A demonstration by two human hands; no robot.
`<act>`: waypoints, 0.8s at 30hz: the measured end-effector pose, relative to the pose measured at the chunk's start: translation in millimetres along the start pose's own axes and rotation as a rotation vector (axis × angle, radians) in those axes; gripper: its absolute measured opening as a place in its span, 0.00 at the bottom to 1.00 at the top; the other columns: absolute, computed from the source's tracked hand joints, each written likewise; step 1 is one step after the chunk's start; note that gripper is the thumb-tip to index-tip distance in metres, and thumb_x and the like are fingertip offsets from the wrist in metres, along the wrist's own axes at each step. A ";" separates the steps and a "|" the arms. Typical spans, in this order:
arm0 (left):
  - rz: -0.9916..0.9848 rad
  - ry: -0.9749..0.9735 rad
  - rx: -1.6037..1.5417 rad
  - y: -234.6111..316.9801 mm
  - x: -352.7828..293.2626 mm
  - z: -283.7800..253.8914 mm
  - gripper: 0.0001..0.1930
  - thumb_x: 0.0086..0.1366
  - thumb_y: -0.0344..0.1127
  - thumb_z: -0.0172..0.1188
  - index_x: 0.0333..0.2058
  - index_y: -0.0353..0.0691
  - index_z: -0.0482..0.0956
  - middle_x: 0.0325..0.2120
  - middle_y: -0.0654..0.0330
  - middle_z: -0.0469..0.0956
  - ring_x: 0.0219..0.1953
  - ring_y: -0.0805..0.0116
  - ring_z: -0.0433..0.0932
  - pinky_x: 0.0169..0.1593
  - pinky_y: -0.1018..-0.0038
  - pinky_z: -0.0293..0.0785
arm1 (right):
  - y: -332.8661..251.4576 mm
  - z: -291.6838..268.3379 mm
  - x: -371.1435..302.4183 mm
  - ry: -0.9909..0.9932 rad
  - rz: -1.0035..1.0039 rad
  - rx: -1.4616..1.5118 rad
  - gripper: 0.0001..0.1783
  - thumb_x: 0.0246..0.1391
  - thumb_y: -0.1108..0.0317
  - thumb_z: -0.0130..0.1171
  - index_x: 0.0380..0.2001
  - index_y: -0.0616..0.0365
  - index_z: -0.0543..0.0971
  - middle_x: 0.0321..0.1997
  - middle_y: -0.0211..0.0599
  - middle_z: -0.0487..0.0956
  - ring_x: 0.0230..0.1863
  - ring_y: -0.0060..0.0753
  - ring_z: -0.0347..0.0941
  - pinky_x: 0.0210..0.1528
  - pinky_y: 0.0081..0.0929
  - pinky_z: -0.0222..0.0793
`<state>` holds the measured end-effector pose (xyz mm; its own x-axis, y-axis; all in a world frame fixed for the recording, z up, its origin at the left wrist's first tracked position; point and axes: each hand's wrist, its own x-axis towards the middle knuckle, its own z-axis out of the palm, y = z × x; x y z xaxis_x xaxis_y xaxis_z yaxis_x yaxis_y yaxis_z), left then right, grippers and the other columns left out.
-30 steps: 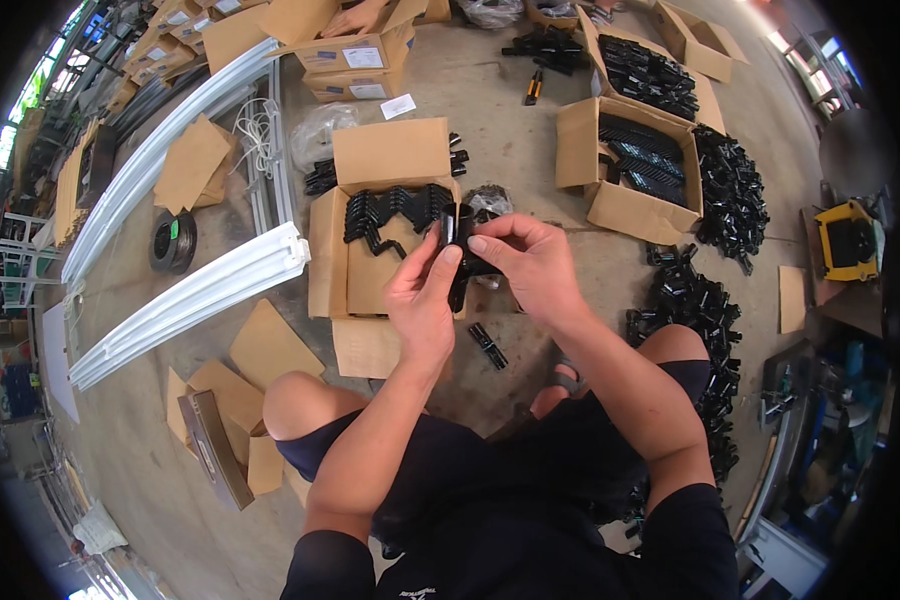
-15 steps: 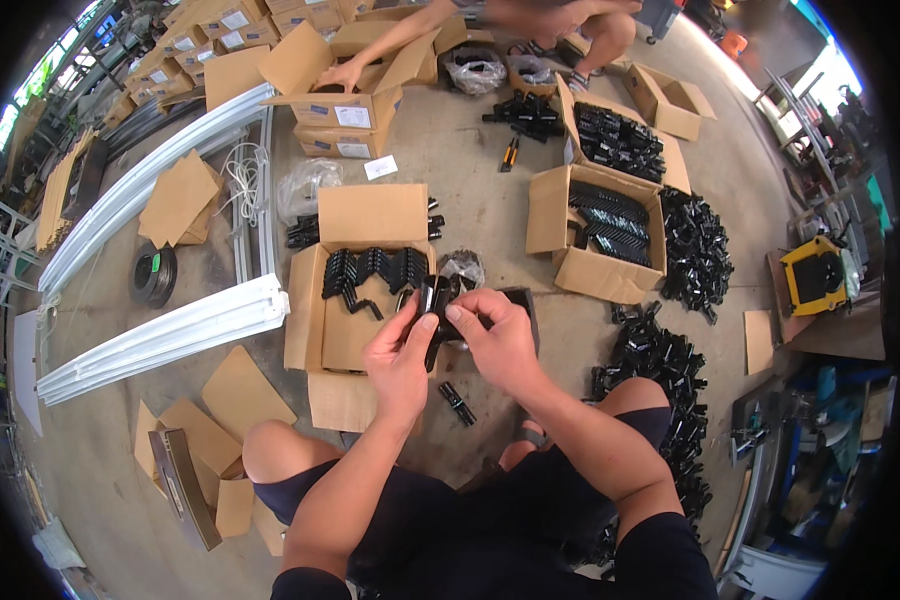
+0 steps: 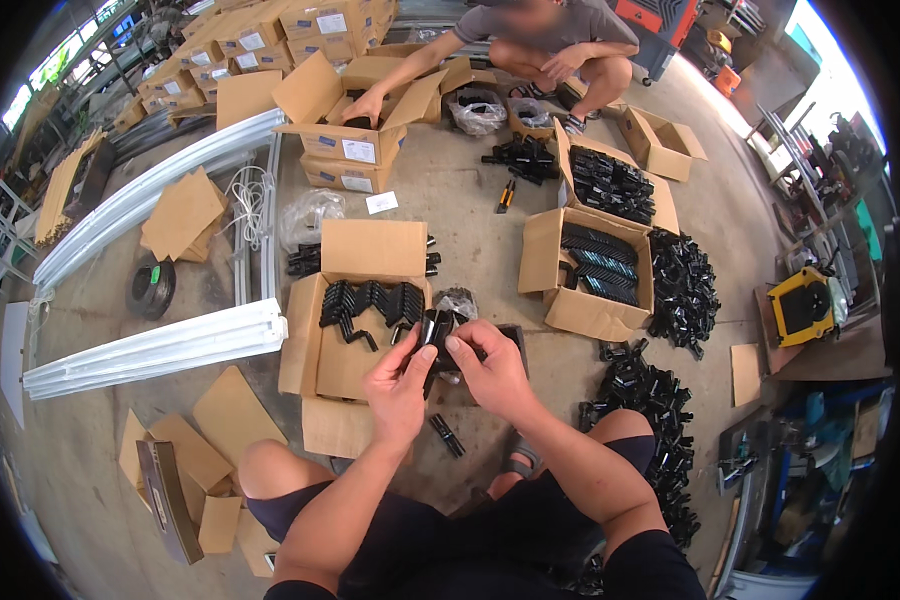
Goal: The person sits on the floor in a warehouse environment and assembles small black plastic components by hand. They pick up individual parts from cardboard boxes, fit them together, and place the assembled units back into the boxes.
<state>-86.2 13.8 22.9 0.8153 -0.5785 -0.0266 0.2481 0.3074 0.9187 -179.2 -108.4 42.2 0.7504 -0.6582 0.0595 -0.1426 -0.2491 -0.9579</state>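
Note:
Both of my hands are raised over the near right corner of an open cardboard box [image 3: 373, 246]. My left hand [image 3: 395, 392] grips a glossy black part [image 3: 431, 332], its thumb along the side. Against the same part, my right hand [image 3: 492, 372] presses its thumb and fingers, closed. The part's exact kind is hard to make out. Inside the box, black bent pieces [image 3: 372, 303] stand in rows, and one lies apart. A short black tubular piece [image 3: 447, 436] rests on the floor below my hands. Just behind them sits a clear plastic bag [image 3: 457, 302], partly hidden.
To the right are a box of stacked black parts [image 3: 607, 262] and loose black piles [image 3: 650, 400]. White metal rails [image 3: 160, 345] lie left. At the back, a co-worker's hand [image 3: 368, 106] reaches into another carton [image 3: 342, 145]. An orange-handled tool [image 3: 506, 196] lies on the floor.
My view has tilted up, so the scene sits lower and more of the co-worker shows. Both hands stay on the black part, with only slight finger movement.

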 end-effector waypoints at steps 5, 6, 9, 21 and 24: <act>-0.003 -0.014 0.017 2.7 -1.1 -2.5 0.21 0.70 0.24 0.64 0.60 0.24 0.76 0.49 0.56 0.83 0.47 0.76 0.80 0.53 0.79 0.77 | -8.5 1.4 -1.8 -0.045 0.078 0.202 0.09 0.62 0.71 0.64 0.41 0.66 0.80 0.39 0.40 0.83 0.42 0.32 0.81 0.49 0.30 0.76; 0.001 -0.025 0.037 3.8 -0.9 -2.0 0.21 0.70 0.24 0.65 0.60 0.24 0.76 0.49 0.55 0.83 0.47 0.76 0.80 0.53 0.79 0.77 | -5.9 0.5 -2.7 -0.044 0.085 0.169 0.09 0.62 0.71 0.64 0.41 0.66 0.80 0.39 0.40 0.83 0.42 0.32 0.81 0.49 0.30 0.76; 0.002 -0.026 -0.008 4.5 -2.1 -0.1 0.21 0.70 0.24 0.65 0.59 0.24 0.76 0.49 0.55 0.83 0.47 0.76 0.80 0.53 0.79 0.77 | -6.9 -6.0 -0.9 -0.063 0.066 -0.022 0.10 0.63 0.71 0.64 0.42 0.67 0.80 0.40 0.40 0.84 0.44 0.31 0.81 0.50 0.30 0.76; 0.010 -0.021 -0.002 3.7 -1.8 -1.0 0.21 0.69 0.23 0.65 0.59 0.23 0.76 0.50 0.53 0.83 0.48 0.75 0.80 0.54 0.78 0.77 | -3.6 -2.2 -5.3 -0.060 0.065 0.142 0.10 0.65 0.70 0.62 0.42 0.67 0.79 0.41 0.41 0.82 0.45 0.31 0.81 0.50 0.29 0.76; 0.017 -0.026 -0.037 2.9 -2.8 -0.8 0.21 0.69 0.23 0.65 0.59 0.23 0.76 0.50 0.54 0.83 0.48 0.75 0.80 0.54 0.78 0.77 | -10.7 -4.5 -4.0 -0.061 0.046 0.043 0.09 0.65 0.71 0.62 0.42 0.67 0.79 0.41 0.39 0.81 0.44 0.30 0.80 0.50 0.28 0.75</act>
<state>-87.4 16.9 25.3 0.8058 -0.5922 -0.0004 0.2538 0.3446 0.9038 -183.6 -106.3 53.4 0.7822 -0.6231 -0.0005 -0.1509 -0.1886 -0.9704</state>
